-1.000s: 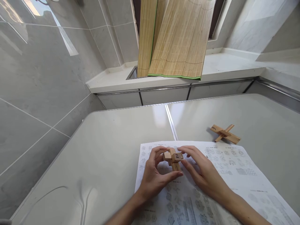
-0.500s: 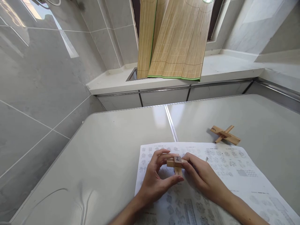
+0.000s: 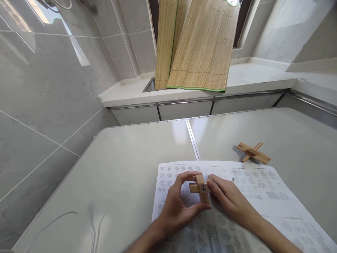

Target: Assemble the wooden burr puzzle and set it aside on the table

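Crossed wooden puzzle pieces [image 3: 199, 188], one marked with a "2", are held up between both hands over the printed sheet [image 3: 168, 175]. My left hand [image 3: 177, 202] spans the block from top to bottom, the forefinger at its upper end and the thumb at its lower end. The right end of the block is pinched by my right hand [image 3: 228, 195], whose fingertips hide that end. Farther off to the right, more crossed wooden pieces [image 3: 253, 153], one with a black mark, lie on the table just past the sheet's far edge.
The pale table [image 3: 126, 165] has a metal seam strip [image 3: 193, 140] across it. Beyond stands a white ledge [image 3: 252, 77] with a bamboo mat [image 3: 200, 49] hanging over it. A grey tiled wall [image 3: 52, 88] rises at the left. The sheet bears small printed diagrams.
The wooden block has tilted between my hands, so the "2" now sits lower and a bare wooden end shows above it. Both hands keep hold of it.
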{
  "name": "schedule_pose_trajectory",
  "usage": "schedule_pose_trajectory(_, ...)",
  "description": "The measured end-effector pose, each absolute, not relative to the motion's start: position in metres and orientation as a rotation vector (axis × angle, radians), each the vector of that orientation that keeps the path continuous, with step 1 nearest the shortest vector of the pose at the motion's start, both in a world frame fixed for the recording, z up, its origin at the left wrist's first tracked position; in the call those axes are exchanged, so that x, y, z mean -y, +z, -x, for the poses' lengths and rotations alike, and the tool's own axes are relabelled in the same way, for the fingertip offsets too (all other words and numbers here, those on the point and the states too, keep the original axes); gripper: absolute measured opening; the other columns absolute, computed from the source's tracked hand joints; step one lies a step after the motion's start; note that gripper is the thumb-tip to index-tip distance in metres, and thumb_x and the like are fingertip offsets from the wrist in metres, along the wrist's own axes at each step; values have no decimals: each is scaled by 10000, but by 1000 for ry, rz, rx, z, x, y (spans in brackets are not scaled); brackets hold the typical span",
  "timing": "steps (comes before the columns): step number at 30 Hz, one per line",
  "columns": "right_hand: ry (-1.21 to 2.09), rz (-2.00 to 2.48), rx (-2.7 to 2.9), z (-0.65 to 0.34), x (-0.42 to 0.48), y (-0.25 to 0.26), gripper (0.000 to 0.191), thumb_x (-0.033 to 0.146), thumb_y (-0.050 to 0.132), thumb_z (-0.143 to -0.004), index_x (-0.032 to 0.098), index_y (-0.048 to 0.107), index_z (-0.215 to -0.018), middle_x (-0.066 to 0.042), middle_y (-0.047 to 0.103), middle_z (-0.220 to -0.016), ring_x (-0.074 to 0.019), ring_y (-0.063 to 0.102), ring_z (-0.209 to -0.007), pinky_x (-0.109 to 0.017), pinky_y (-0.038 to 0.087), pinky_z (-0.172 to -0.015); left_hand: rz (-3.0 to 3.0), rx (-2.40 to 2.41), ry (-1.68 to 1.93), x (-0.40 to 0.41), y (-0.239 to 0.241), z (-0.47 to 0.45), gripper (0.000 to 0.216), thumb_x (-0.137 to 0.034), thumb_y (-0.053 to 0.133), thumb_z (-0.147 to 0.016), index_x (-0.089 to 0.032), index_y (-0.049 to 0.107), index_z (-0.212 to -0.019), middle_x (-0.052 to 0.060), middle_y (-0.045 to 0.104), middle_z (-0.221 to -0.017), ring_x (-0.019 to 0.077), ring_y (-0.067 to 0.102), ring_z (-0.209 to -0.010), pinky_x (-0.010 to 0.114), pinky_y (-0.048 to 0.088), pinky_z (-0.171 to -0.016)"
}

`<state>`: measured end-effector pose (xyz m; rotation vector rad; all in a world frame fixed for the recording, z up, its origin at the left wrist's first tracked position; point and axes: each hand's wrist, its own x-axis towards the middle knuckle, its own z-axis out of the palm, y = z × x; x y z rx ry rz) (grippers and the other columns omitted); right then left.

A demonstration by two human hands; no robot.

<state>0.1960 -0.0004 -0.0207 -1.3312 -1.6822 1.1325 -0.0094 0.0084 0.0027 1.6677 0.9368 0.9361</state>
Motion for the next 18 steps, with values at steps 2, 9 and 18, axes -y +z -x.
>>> schedule_pose_trajectory(2, 1181, 1336, 1666, -195, 0, -19, 520, 630, 322, -1064, 244, 402, -726, 30, 443, -639, -170, 422, -595, -300, 340, -587, -1778, -933, 969, -7, -1, 10, 679, -242, 883, -786, -302, 509, -1349, 82, 640, -1393, 301, 616, -1307, 486, 486, -1140)
schedule_pose_trajectory(9, 1394, 1276, 1586, -196, -1, -10, 550, 692, 359, -1033, 238, 431, -731, 37, 465, -613, -154, 432, -562, -292, 351, -573, -2104, -881, 1081, -2, -12, 11, 763, -232, 820, -862, -325, 358, -1461, 97, 604, -1437, 285, 596, -1335, 477, 506, -1125)
schedule_pose_trajectory(18, 1449, 1276, 1213, -195, -4, -9, 447, 655, 513, -1010, 224, 572, -908, 66, 534, -499, -134, 482, -470, -272, 411, -560, -1948, -1078, 977, -4, -13, 7, 823, -248, 748, -924, -383, 230, -1550, 95, 472, -1558, 276, 592, -1343, 554, 415, -1206)
